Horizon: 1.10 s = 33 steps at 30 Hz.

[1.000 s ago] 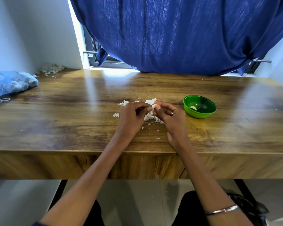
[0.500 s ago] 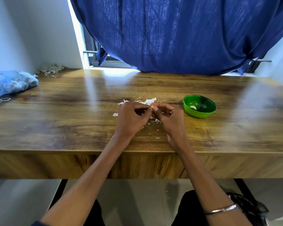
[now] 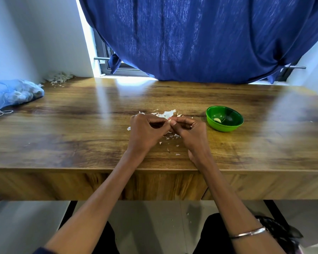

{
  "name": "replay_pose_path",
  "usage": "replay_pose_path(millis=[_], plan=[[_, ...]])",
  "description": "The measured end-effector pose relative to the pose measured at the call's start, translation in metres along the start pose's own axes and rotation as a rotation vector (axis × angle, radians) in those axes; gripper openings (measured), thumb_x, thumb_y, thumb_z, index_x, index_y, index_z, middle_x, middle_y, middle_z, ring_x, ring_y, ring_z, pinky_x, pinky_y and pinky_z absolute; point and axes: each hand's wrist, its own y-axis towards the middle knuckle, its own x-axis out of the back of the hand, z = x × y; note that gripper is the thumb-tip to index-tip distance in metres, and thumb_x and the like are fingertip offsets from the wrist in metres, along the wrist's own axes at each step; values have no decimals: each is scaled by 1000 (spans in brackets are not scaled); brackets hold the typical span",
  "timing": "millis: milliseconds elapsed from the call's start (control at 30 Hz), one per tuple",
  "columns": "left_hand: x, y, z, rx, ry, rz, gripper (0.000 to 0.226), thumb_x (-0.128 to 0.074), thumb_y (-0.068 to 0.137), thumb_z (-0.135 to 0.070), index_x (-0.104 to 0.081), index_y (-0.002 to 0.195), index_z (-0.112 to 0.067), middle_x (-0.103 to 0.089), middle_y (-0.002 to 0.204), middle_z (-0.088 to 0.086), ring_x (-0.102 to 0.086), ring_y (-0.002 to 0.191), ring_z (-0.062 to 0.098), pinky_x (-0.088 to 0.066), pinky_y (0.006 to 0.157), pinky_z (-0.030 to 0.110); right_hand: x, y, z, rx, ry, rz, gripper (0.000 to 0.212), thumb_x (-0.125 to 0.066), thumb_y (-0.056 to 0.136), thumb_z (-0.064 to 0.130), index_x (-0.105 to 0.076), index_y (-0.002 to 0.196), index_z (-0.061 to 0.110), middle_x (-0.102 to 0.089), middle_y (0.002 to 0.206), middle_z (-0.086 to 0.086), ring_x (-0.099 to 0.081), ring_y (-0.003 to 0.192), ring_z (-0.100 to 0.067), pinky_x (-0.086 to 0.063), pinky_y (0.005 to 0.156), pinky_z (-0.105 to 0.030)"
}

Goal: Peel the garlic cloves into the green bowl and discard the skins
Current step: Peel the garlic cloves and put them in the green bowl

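Wooden table (image 3: 81,143): left of the green bowl (image 3: 224,118), what seems a garlic clove (image 3: 170,121) is pinched by left hand (image 3: 147,129) and right hand (image 3: 189,129); it could be squirted loose.

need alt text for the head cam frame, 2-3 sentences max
A person's left hand and right hand meet over a wooden table, pinching a garlic clove between their fingertips above scattered garlic skins. To the right, a green bowl holds one peeled clove. A blue mesh bag lies far left, below a blue curtain.
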Motion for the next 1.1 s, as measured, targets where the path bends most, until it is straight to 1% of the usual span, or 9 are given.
replay_pose_path(millis=[67,200,333,500,600,700,867,1000,1100], plan=[[1,1,0,17,-11,12,7,-85,80,-15,-83,86,-18,-75,74,-17,-71,65,-3,-59,63,22,0,0,0,-7,1,5,12,-76,85,-2,-77,96,3,-78,87,-9,-75,80,-18,-61,77,-29],[3,0,-2,58,-66,61,14,-84,80,-12,-80,82,-25,-66,60,-29,-67,61,-9,-47,56,8,2,0,0,-32,-14,28,12,-77,85,1,-78,90,12,-79,83,-5,-75,76,-18,-59,74,-28],[4,1,-1,82,-97,73,8,-83,79,-10,-82,77,-17,-72,64,-19,-65,60,-7,-47,57,9,2,-1,2,-43,6,36,12,-76,86,0,-77,93,9,-79,84,-5,-74,76,-16,-58,72,-24],[1,0,-5,109,-101,58,5,-81,82,-12,-81,77,-13,-71,61,-19,-66,58,-5,-48,57,10,1,-3,4,-68,56,30,11,-74,87,0,-76,93,9,-78,82,-6,-74,74,-14,-58,71,-22],[-1,1,-3,131,-90,10,9,-77,83,-9,-81,80,-16,-75,69,-13,-71,65,1,-55,64,17,0,-2,5,-114,105,21,10,-73,88,0,-73,94,8,-77,78,-6,-73,71,-12,-58,72,-21],[-3,3,0,144,-113,30,9,-76,86,-9,-82,86,-16,-77,77,-10,-74,70,7,-60,68,25,1,-1,4,-115,105,17,9,-72,89,1,-74,92,9,-77,79,-6,-72,72,-12,-59,76,-24],[-4,3,2,157,-71,45,9,-80,83,-12,-84,89,-16,-76,74,-10,-72,67,-1,-50,61,11,-1,-3,6,-99,155,4,12,-70,89,-5,-75,90,6,-77,84,-8,-74,76,-14,-59,71,-21],[-1,4,4,159,-77,48,11,-81,82,-11,-83,92,-14,-77,77,-7,-73,70,2,-56,66,16,1,-3,4,-83,165,-4,12,-72,87,-4,-75,97,2,-77,91,-12,-74,83,-16,-58,76,-21],[-1,4,4,161,-81,27,10,-80,82,-11,-83,91,-15,-77,77,-8,-73,70,2,-58,67,18,3,-4,4,-51,104,18,15,-78,84,0,-77,99,3,-79,93,-9,-75,87,-16,-58,80,-23]])
